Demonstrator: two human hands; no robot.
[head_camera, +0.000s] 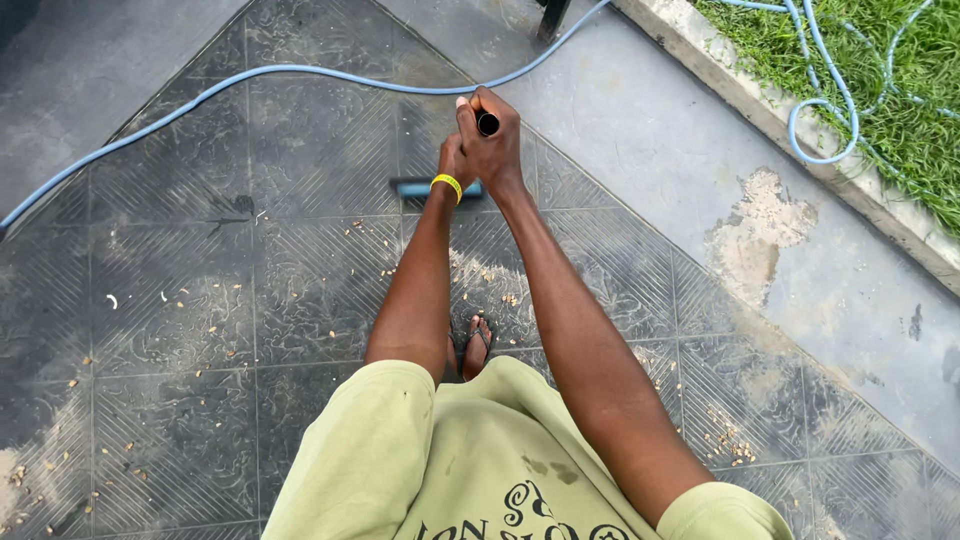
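While both hands grip it, broom handle (487, 124) mostly hidden, right hand (492, 145) covering left hand (453, 160), brush head (436, 188) half-seen.

Soft overcast daylight, even exposure, faint shadows, sharp focus, slight wide-angle stretch at edges.

The person wears a loose, light yellow-green T-shirt (480, 470) with short sleeves that end above the elbows, leaving both forearms bare. Dark curling ornamental print runs across the front of the shirt near its lower edge in the view, and a few small darker spots mark the cloth just above that print. Relative to the shirt, a bright yellow wristband (447, 185) sits far up the frame, circling the left wrist as a narrow smooth band. Just above the shirt's collar edge, one foot shows in a dark thong sandal (478, 345).
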